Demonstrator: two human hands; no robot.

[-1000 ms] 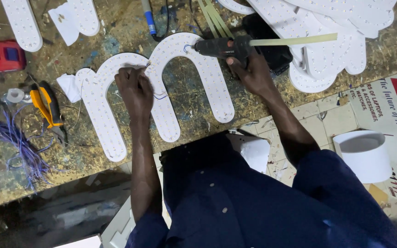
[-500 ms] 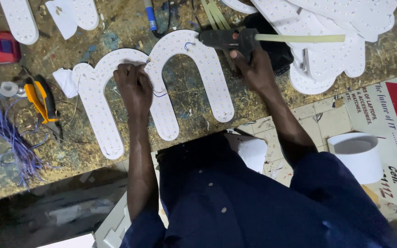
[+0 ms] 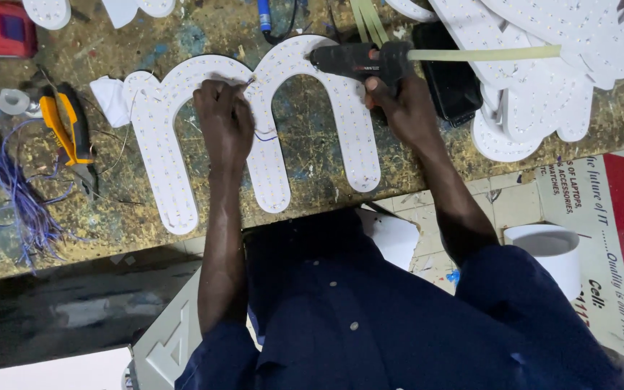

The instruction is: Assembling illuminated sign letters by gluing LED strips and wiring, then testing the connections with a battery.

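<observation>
A red-and-white printed banner lies at the right (partly out of view), below the workbench edge.

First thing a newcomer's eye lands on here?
The white arch-shaped panel, dotted with tiny LEDs, lies mid-bench with the left hand pressing on its centre. Just right of it, the right hand grips a black glue gun with a pale glue stick trailing out behind. At the left edge sit orange-handled pliers and a tangle of purple wire.
</observation>
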